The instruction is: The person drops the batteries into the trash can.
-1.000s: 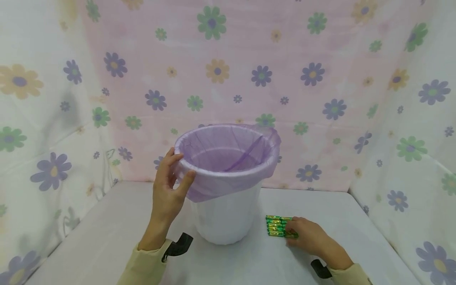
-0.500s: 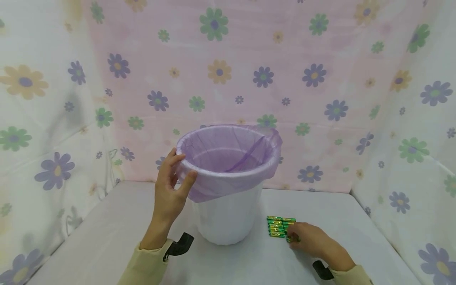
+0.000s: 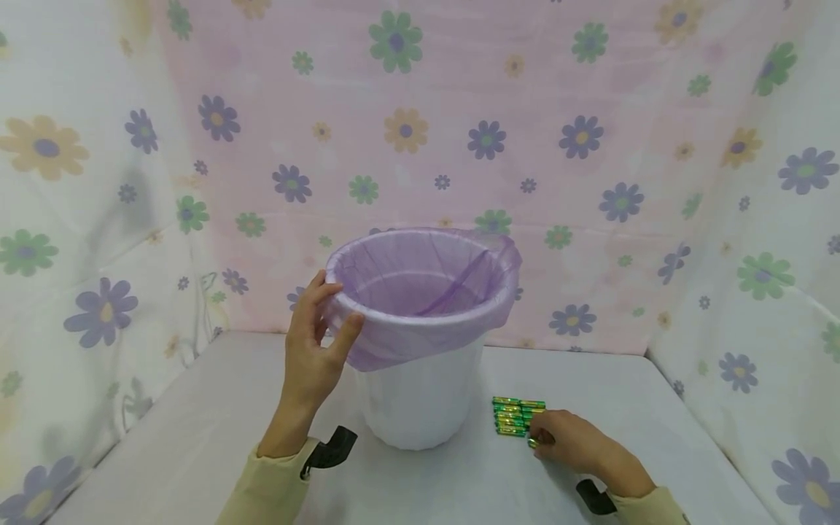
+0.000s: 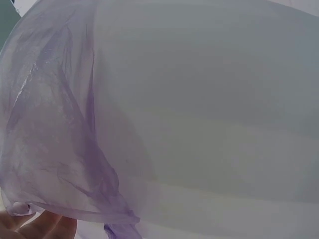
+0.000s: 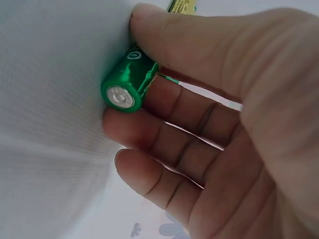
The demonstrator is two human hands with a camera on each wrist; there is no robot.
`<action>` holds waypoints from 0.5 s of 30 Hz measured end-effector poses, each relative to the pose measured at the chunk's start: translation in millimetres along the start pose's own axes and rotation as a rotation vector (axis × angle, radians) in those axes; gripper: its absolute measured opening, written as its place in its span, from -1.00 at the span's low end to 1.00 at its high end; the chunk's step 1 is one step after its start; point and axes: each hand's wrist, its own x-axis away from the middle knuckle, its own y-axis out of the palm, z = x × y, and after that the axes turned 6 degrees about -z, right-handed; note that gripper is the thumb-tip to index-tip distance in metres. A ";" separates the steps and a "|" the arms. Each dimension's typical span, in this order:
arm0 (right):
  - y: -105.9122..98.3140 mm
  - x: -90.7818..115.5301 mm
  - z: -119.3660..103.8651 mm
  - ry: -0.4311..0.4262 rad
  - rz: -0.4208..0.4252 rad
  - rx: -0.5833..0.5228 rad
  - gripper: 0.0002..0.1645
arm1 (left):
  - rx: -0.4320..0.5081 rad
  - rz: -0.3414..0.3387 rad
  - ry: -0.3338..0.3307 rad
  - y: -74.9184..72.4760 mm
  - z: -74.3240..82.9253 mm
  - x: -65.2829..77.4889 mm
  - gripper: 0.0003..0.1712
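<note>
A white trash can [image 3: 420,401] stands on the table with a purple trash bag [image 3: 407,346] lining it and folded over its rim. My left hand [image 3: 310,364] holds the rim at the left, through the bag; the left wrist view has only its fingers [image 4: 45,226] at the lower corner. To the right of the can lie several green and gold batteries [image 3: 508,417] in two columns. At their near right end, my right hand [image 3: 571,441] pinches one green battery [image 5: 129,74] between thumb and fingers, low at the white tabletop. Its flat silver end faces the right wrist camera.
The white table [image 3: 216,408] extends around the can. Flower-printed cloth [image 3: 459,95] hangs behind it and along both sides.
My right hand has shifted slightly toward me and drawn one battery off the near end of the right column. The left hand keeps its hold on the rim.
</note>
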 end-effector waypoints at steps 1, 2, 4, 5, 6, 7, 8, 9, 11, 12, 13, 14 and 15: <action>-0.2 -0.2 0.0 -0.001 -0.003 -0.003 -0.84 | -0.003 0.001 0.001 -0.1 0.2 -0.1 -0.52; -0.3 -0.4 -0.1 -0.004 -0.004 -0.004 -0.84 | -0.005 0.002 0.004 -0.2 0.3 -0.2 -0.52; -0.5 -0.3 -0.1 -0.004 -0.006 -0.004 -0.84 | 0.001 0.003 0.009 -0.2 0.2 -0.5 -0.52; -0.6 -0.1 0.1 -0.003 -0.007 -0.003 -0.84 | 0.005 0.002 0.012 0.0 0.1 -0.6 -0.52; -1.0 0.3 -0.1 0.000 -0.007 -0.003 -0.84 | 0.009 0.002 0.013 0.1 0.1 -0.6 -0.52; -1.2 0.7 -0.1 0.002 -0.007 -0.002 -0.83 | 0.010 0.002 0.013 0.2 0.2 -0.7 -0.52; -1.2 0.7 -0.1 0.007 -0.007 -0.003 -0.83 | 0.014 0.002 0.015 0.4 0.2 -0.8 -0.52; -1.2 0.8 -0.4 0.016 -0.009 -0.008 -0.82 | 0.017 0.000 0.016 0.5 0.2 -0.8 -0.52; -2.4 1.0 -0.8 0.032 -0.013 -0.007 -0.81 | 0.017 0.002 0.020 0.7 0.3 -0.9 -0.52; -3.1 1.1 -1.0 0.038 -0.013 -0.006 -0.81 | 0.017 0.002 0.021 0.8 0.4 -0.9 -0.52; -4.0 1.5 -1.4 0.042 -0.012 -0.004 -0.81 | 0.016 0.002 0.022 0.7 0.4 -1.0 -0.52; -5.2 1.9 -1.9 0.040 -0.009 0.001 -0.81 | 0.015 0.002 0.023 0.7 0.4 -1.0 -0.52; -6.4 2.5 -2.4 0.032 -0.002 0.011 -0.81 | 0.012 0.000 0.023 0.5 0.4 -0.9 -0.52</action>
